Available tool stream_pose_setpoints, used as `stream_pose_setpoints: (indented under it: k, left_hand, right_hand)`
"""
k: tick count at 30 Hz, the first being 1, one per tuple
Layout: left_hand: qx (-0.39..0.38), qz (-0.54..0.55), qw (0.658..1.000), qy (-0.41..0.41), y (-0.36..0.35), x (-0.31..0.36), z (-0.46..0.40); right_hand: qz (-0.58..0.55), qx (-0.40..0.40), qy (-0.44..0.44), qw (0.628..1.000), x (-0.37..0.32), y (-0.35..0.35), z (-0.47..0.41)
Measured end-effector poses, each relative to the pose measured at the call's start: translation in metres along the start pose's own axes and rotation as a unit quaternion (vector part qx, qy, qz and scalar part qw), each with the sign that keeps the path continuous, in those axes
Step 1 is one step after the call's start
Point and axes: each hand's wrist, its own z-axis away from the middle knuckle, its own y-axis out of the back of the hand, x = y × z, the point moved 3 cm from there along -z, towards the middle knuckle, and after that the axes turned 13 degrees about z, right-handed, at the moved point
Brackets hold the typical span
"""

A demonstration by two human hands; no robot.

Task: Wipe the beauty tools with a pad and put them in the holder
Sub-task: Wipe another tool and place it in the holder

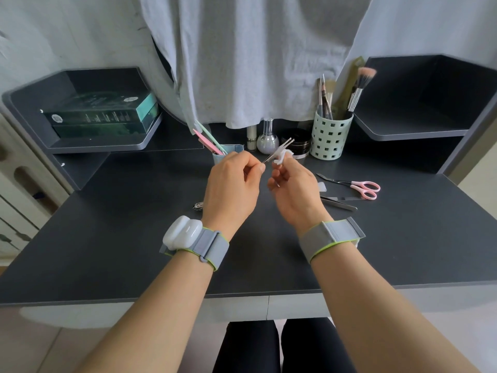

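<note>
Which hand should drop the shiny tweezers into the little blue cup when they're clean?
Probably the left hand. Its fingers already pinch the tweezers, and the blue cup sits just beyond it. The right hand holds the pad.

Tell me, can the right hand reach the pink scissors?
Probably yes: the pink scissors lie in the open beside the right hand, nothing between, but it is pinching a white pad.

Shiny metal tweezers (278, 150), soft white cotton pad (283, 156), matt dark desk (134, 238).
</note>
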Motion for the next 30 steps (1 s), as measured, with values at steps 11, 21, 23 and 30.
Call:
stream_pose_setpoints:
  k: [11,21,23,30]
  left_hand:
    - [-0.009,0.006,1.0,0.022,-0.002,0.006,0.002]
    - [-0.029,0.011,0.999,0.029,-0.004,0.012,0.006]
    - [-0.035,0.015,0.999,0.028,-0.004,0.014,0.007]
    - [-0.053,0.012,0.998,0.031,-0.005,0.017,0.007]
  right_hand:
    - [-0.058,-0.107,0.007,0.993,-0.006,-0.006,0.007]
    - [-0.106,-0.104,0.008,0.989,-0.009,-0.007,0.008]
    - [-0.104,-0.107,0.014,0.989,-0.01,-0.007,0.009]
    - [-0.114,-0.092,0.017,0.989,-0.015,-0.008,0.009]
